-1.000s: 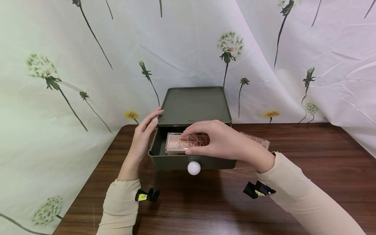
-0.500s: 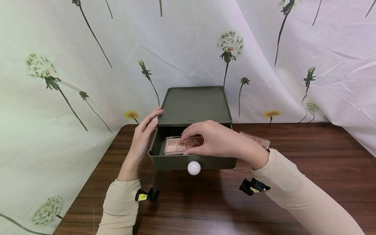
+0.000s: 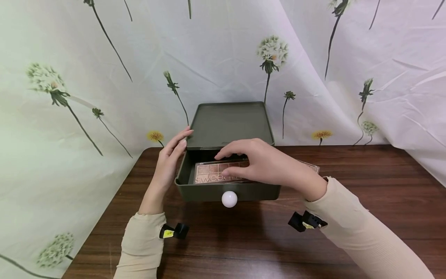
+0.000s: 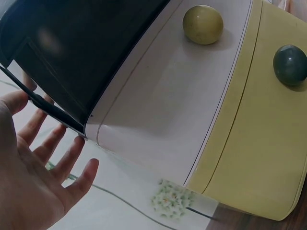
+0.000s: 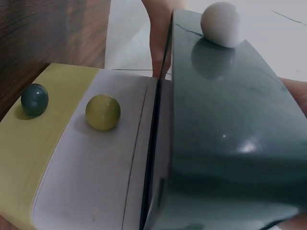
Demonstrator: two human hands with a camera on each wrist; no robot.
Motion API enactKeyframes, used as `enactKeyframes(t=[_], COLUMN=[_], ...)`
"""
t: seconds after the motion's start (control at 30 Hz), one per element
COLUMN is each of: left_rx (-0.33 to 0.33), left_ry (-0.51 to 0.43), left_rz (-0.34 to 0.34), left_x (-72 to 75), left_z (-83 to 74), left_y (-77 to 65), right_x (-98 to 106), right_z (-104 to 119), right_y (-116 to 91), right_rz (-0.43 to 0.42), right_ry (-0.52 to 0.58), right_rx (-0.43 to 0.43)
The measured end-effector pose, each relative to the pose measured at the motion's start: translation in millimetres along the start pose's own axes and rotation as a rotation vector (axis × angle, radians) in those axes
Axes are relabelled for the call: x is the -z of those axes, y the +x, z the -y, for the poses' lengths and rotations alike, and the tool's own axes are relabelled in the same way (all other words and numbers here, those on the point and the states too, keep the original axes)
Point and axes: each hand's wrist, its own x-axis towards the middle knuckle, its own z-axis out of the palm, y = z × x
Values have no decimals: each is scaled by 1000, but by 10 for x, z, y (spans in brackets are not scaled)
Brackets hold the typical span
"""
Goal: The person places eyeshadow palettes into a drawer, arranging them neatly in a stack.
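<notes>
Hands [image 3: 265,164] on palette [image 3: 216,173], head view only.

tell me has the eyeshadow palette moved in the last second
Yes. The eyeshadow palette under the right hand has sunk from above the rim of the open green drawer to lie lower inside it, behind the white knob.

Your head camera looks forward and down at the box [image 3: 230,128]. Both wrist cameras sit close under it, sharing its stacked drawer fronts [image 5: 86,158].

Right hand [image 3: 265,166] lays a palette [image 3: 212,173] in the open drawer [image 3: 209,192]; left hand [image 3: 170,159] touches the box [image 3: 230,124]
</notes>
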Motion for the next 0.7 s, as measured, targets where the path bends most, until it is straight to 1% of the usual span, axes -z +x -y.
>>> enactKeyframes(t=[0.13, 0.23, 0.37, 0.47, 0.53, 0.7], left_rx=[-9, -11, -9, -10, -13, -10], left_ry=[-1, -2, 2, 7, 5, -6], left_rz=[0, 1, 5, 8, 9, 7], left_x=[9, 12, 10, 6, 3, -2], left_z=[-1, -1, -1, -5, -7, -8], left_y=[-5, -8, -12, -16, -15, -17], right_x=[56, 106, 177, 236, 277, 362], right_z=[-14, -39, -112, -184, -239, -414], right_y=[-84, -175, -321, -447, -538, -750], right_rz=[-113, -189, -301, -371, -394, -409], right_ry=[49, 65, 51, 34, 28, 20], right_rx=[26, 47, 101, 108, 94, 61])
